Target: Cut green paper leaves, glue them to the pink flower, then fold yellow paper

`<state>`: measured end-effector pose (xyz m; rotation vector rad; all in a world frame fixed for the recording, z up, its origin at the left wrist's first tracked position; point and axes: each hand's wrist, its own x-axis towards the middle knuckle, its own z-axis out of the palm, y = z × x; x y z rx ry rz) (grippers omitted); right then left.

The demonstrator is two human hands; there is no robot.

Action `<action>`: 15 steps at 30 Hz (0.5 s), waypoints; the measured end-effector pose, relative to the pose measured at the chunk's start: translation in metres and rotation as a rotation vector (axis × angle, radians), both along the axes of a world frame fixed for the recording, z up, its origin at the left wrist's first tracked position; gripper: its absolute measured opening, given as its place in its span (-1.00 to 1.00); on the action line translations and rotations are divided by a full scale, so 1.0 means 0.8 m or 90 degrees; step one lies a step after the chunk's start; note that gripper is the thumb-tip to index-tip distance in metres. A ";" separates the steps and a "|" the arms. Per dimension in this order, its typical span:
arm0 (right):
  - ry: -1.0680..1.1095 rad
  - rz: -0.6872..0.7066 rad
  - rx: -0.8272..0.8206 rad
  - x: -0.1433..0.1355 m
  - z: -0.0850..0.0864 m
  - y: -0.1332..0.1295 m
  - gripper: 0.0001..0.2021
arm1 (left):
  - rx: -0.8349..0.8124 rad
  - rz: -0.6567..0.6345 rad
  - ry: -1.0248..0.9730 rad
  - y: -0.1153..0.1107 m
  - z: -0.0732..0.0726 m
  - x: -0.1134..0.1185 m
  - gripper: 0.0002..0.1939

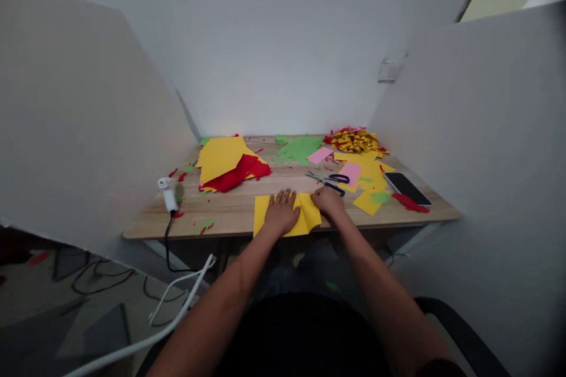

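Note:
A yellow sheet of paper [262, 212] lies at the table's front edge, with a raised crease near its right side. My left hand [283, 212] rests flat on the sheet, fingers spread. At the sheet's right edge, my right hand [328, 201] is closed with curled fingers on the paper; its fingertips are partly hidden. Just beyond the right hand lie scissors [326, 179] with dark handles, their blades pointing left.
Yellow sheets [221, 156] and red paper [234, 175] lie at back left, green paper [300, 148] at the back. A pile of folded yellow pieces [356, 142] sits back right. A phone [407, 188] lies right; a white corded device [168, 195] stands left. Partitions flank the table.

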<state>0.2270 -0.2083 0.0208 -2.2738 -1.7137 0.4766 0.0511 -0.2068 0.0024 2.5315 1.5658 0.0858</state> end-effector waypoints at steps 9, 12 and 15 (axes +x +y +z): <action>0.144 0.043 -0.058 0.020 -0.006 0.007 -0.59 | 0.011 -0.012 0.002 0.019 -0.004 -0.003 -0.32; 0.178 0.044 -0.076 0.023 -0.014 0.004 -0.67 | 0.009 -0.017 -0.001 0.029 -0.006 -0.003 -0.32; 0.177 0.037 -0.054 0.021 -0.019 -0.003 -0.63 | 0.008 -0.018 -0.007 0.032 -0.007 -0.003 -0.32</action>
